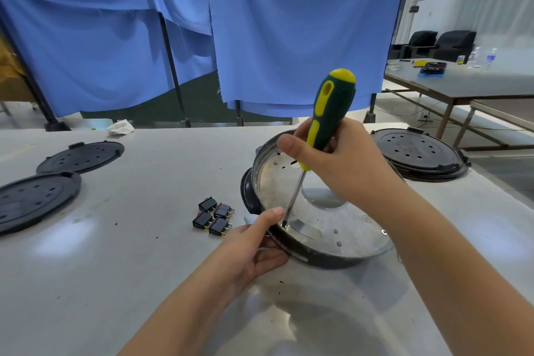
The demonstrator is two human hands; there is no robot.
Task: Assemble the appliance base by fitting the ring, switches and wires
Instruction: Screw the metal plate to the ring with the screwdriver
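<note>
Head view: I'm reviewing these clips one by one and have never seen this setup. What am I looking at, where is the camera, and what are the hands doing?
There is no robot here. The single picture comes from a wide-angle camera worn on a person's head, looking down at their own two bare hands over a grey table.

The right hand grips a green and yellow screwdriver, its tip set down near the rim inside a round metal appliance base. The left hand holds the near edge of that base, thumb over the rim.

Beside the base lie four small black switches. Two black perforated discs sit at the far left, and another black disc at the right. Blue cloth hangs behind.
</note>
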